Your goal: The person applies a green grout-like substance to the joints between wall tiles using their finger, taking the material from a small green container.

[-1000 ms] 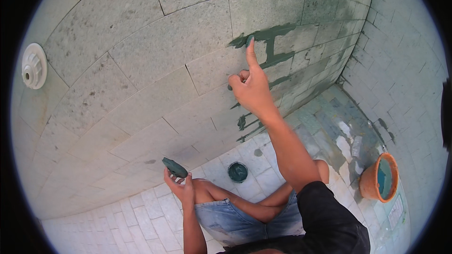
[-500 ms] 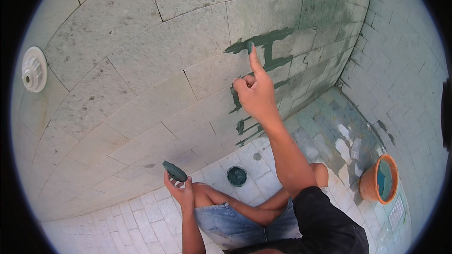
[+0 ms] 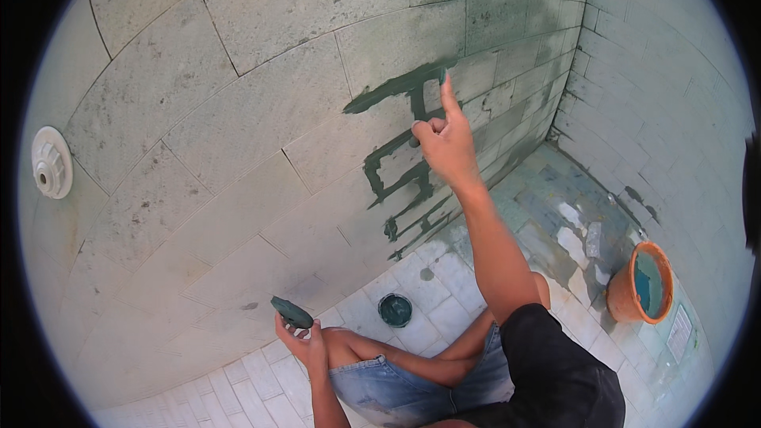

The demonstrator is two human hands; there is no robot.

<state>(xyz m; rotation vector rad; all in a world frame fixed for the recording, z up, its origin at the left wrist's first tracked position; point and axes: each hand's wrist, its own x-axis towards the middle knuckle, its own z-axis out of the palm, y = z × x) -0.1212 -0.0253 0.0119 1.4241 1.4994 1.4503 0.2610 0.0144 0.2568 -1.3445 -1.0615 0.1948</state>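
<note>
My right hand [image 3: 452, 147] is raised to the pale stone-tiled wall [image 3: 230, 135], index finger stretched up and thumb apart. Dark green paste coats that fingertip, which meets the right part of a smeared joint line [image 3: 388, 91]. The other fingers curl in, and I see nothing held in them. More green paste [image 3: 372, 182] covers several joints below. Low on the left, my left hand [image 3: 305, 341] grips a dark green lump of paste [image 3: 292, 313] from underneath. Whether something flat supports the lump is hidden.
A small round tub of dark green paste [image 3: 395, 311] stands on the white tiled floor [image 3: 440, 285] before my crossed legs. At the right is an orange bucket [image 3: 640, 285] with bluish-green contents. Pale scraps [image 3: 572, 246] lie near the corner. A white round fitting [image 3: 52, 162] juts from the wall.
My right fingertip has slid rightward along the upper joint, past the crossing vertical joint. The whole view has shifted a little. My left hand still holds the green lump.
</note>
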